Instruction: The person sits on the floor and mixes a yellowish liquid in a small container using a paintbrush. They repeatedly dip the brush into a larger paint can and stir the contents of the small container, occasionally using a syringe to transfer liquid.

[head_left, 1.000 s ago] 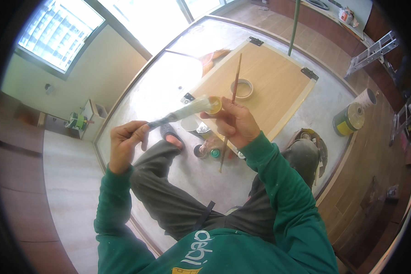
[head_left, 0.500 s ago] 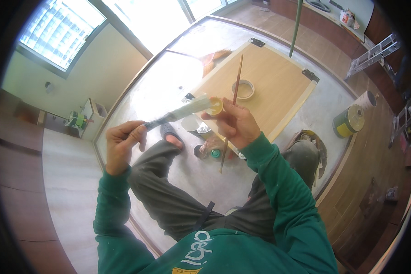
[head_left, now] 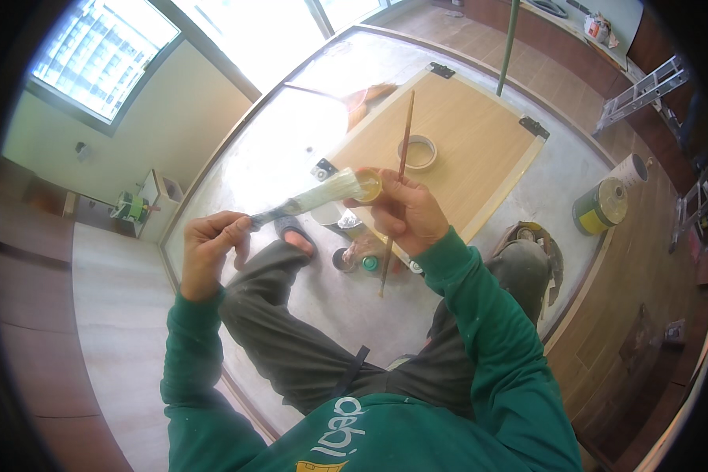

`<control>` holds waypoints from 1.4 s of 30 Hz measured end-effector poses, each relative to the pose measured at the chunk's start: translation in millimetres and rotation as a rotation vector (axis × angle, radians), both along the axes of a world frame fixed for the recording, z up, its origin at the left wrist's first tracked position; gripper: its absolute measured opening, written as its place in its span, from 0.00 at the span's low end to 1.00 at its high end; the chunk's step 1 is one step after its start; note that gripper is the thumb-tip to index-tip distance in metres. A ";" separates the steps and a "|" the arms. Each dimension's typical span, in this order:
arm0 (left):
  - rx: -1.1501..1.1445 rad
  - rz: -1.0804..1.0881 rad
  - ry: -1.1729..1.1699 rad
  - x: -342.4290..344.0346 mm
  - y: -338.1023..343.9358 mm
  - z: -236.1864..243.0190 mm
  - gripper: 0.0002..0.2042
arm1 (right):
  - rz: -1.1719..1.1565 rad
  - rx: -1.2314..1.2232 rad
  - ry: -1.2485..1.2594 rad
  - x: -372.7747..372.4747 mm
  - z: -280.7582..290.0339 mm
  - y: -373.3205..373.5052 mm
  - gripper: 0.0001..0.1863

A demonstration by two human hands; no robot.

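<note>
My left hand is closed on the dark, narrow end of a long whitish, see-through tube-like thing; its exact kind is unclear. Its far end meets a small round yellow cup or lid, pinched between the thumb and finger of my right hand. Through the fingers of that same hand runs a thin, long-handled paintbrush, steeply tilted. Behind my hands lies a pale wooden panel with black hinges, and on it sits a roll of masking tape.
Between my legs and the panel stand several small containers, among them a green-topped bottle. A paint can is at the right, by a white roll. An aluminium ladder leans at the far right. A broom head lies beyond the panel.
The whitish tube-like thing has turned slightly, so more of its clear side shows and its dark end looks narrower. Both hands stay nearly in place; the paintbrush has shifted slightly left.
</note>
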State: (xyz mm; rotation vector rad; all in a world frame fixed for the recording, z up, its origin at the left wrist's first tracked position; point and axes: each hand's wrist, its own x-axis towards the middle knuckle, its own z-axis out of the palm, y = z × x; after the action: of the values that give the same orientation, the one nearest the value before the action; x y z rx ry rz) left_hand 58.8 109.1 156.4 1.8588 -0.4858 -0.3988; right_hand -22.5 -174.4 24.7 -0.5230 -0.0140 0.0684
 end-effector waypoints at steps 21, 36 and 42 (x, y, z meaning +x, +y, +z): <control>-0.072 -0.036 0.169 -3.1 -2.3 14.1 0.13 | 0.000 -0.034 -0.003 -2.6 7.3 2.9 0.21; -0.119 0.010 0.441 8.5 1.2 2.5 0.13 | 0.029 -0.069 0.026 -9.3 13.7 4.0 0.20; -0.121 0.025 0.436 9.8 5.4 4.0 0.12 | 0.039 -0.044 0.011 -8.1 10.8 3.6 0.18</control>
State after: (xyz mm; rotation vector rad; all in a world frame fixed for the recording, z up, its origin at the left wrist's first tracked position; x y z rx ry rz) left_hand 68.7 114.5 160.3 1.5994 -0.1845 -0.7211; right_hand -30.6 -170.8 35.5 -0.5665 -0.0124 0.1099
